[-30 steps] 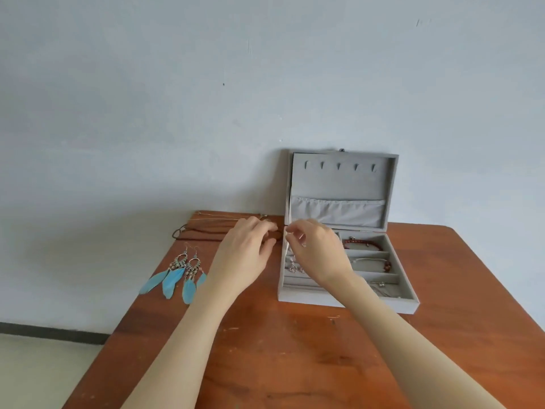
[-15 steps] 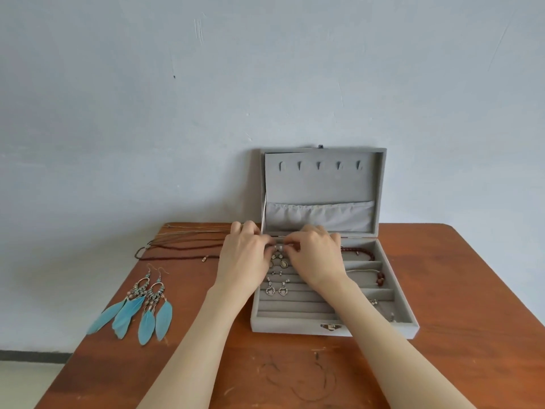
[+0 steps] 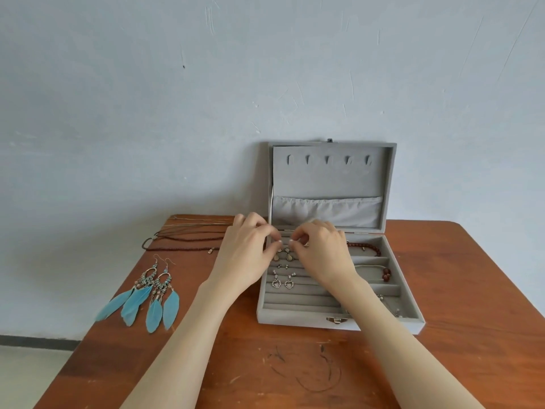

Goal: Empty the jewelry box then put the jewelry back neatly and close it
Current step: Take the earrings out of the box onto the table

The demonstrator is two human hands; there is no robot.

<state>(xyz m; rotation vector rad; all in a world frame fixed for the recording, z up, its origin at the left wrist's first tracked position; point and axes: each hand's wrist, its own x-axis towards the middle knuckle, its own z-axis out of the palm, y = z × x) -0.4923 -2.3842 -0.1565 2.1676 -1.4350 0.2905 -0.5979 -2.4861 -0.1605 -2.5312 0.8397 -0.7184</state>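
On the wooden counter (image 3: 383, 364), against the wall, the grey jewelry box (image 3: 295, 318) stands with lid upright. Both hands over its back-left ring rows: left hand (image 3: 246, 255) and right hand (image 3: 323, 252), fingers curled, tips meeting at a small earring pair (image 3: 283, 255); whether they pinch it, cannot tell. Heart earrings (image 3: 283, 282) in a nearer row. Red bead bracelet (image 3: 364, 249) in the right compartment. Blue feather earrings (image 3: 144, 296) and cord necklaces (image 3: 182, 240) lie left of the box.

jewelry box (image 3: 300, 318): 1, lid open | feather earrings (image 3: 144, 293): 2, left of box | cord necklaces (image 3: 188, 237): several, exact count unclear, left of box | drop earrings in box (image 3: 283, 281): at least 4 | beaded bracelets in box (image 3: 365, 249): 2 | hands: 2
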